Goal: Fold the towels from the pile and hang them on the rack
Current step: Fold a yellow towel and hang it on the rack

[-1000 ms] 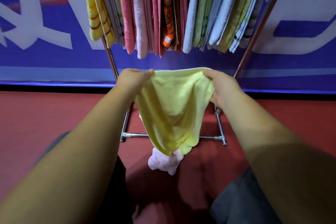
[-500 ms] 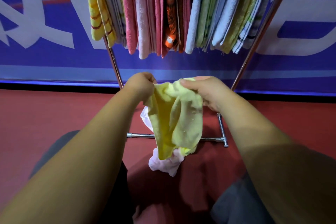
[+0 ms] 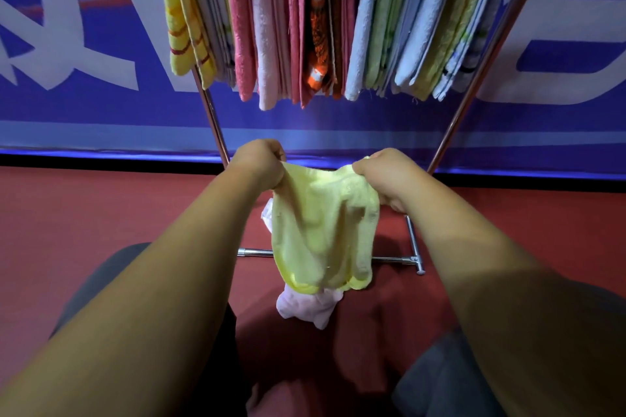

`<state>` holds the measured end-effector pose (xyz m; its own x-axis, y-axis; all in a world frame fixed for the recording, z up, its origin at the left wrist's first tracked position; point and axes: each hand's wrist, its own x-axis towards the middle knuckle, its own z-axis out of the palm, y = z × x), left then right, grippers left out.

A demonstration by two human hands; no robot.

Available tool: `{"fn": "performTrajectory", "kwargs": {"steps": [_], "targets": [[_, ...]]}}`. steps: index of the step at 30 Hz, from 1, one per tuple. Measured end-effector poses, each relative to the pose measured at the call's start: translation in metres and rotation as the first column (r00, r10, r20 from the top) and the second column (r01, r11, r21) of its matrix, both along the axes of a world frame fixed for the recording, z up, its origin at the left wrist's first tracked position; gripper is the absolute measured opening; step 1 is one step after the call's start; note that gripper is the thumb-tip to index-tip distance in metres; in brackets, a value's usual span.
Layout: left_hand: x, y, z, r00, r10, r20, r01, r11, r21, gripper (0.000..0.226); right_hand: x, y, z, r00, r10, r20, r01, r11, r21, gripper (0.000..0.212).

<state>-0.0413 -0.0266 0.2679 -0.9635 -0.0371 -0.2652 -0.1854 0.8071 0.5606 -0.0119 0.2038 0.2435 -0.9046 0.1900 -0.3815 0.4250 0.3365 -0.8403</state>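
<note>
Both hands hold a pale yellow towel (image 3: 321, 230) up in front of the rack (image 3: 472, 85): the left hand (image 3: 259, 162) pinches its upper left edge and the right hand (image 3: 389, 176) grips the upper right, fingers curled into the cloth. The towel hangs slack between them (its rounded lower hem drooping past the rack's bottom bar (image 3: 394, 260)). Below it a pink towel (image 3: 306, 306) lies crumpled on the red floor (image 3: 101, 213). Folded towels (image 3: 321, 20) hang packed along the rack above.

view=head | one worn camera | faces forward and down (wide-angle) | rack (image 3: 413, 260) close ahead
</note>
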Motion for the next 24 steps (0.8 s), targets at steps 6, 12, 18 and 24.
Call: {"fn": "performTrajectory", "kwargs": {"steps": [6, 12, 18, 24], "targets": [[0.001, 0.004, 0.001, 0.986, 0.118, 0.12, -0.15, 0.939, 0.309, 0.032, 0.017, -0.01, 0.021, 0.978, 0.209, 0.005, -0.204, 0.96, -0.19, 0.032], [0.003, 0.007, -0.001, 0.993, 0.093, 0.067, -0.108, 0.953, 0.283, 0.03, 0.015, -0.011, 0.015, 0.981, 0.18, -0.076, -0.184, 0.982, -0.051, 0.02], [-0.005, 0.004, -0.003, 0.985, 0.024, -0.171, -0.03, 0.999, -0.031, 0.024, 0.013, -0.014, 0.012, 0.973, 0.232, 0.009, -0.224, 0.947, -0.231, 0.018], [-0.01, 0.002, -0.005, 0.942, 0.118, -0.313, -0.101, 0.992, 0.071, 0.016, 0.025, -0.019, 0.018, 0.797, 0.597, 0.094, -0.554, 0.784, -0.28, 0.03]]}}
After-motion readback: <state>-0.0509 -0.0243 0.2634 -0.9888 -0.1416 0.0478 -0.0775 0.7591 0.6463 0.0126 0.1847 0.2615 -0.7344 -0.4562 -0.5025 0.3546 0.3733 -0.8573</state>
